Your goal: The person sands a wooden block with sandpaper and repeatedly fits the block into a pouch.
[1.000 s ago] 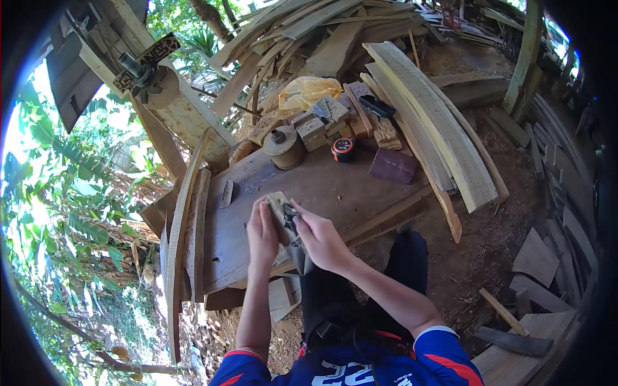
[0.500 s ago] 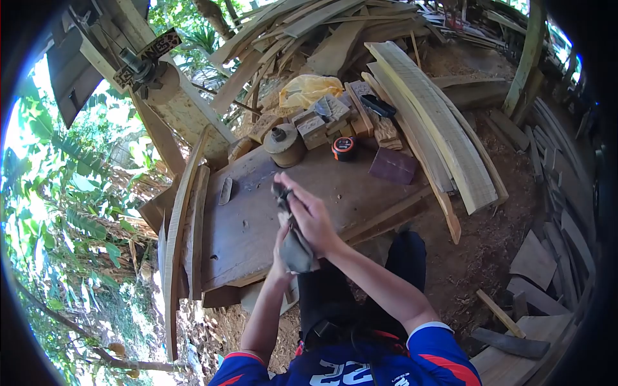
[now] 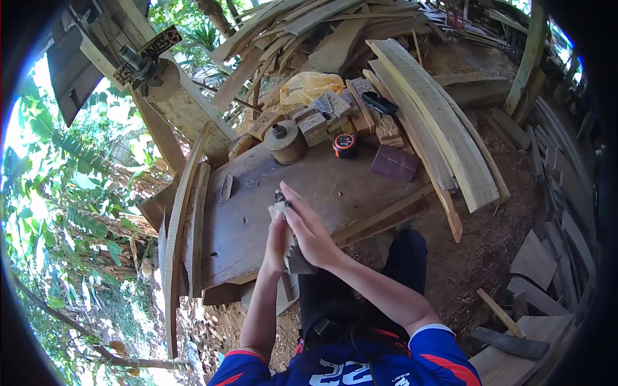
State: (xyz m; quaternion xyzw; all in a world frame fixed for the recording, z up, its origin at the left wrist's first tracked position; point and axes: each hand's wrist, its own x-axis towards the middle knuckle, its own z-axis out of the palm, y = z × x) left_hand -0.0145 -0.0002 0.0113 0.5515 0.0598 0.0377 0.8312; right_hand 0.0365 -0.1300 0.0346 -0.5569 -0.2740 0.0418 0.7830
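Both hands are pressed palm to palm around a crumpled dark grey-green rag [image 3: 298, 262] above the table's near edge. My left hand [image 3: 276, 239] lies along its left side. My right hand [image 3: 311, 233] covers it from the right with the fingers together and pointing away from me. A dark end and a pale fold of the rag show by the fingertips, and its lower end hangs out below the palms. The middle of the rag is hidden between the hands.
On the wooden table [image 3: 235, 206] stand a round can with a cap [image 3: 285, 145], an orange-black tape measure [image 3: 345, 145], brown sandpaper [image 3: 394, 164] and a small wooden piece [image 3: 226, 188]. Wooden blocks [image 3: 312, 125] lie behind. Long curved planks [image 3: 444, 128] lean at the right.
My left hand has slid forward along the rag against my right hand. Less of the rag's lower end shows now, and the rag's folds have shifted.
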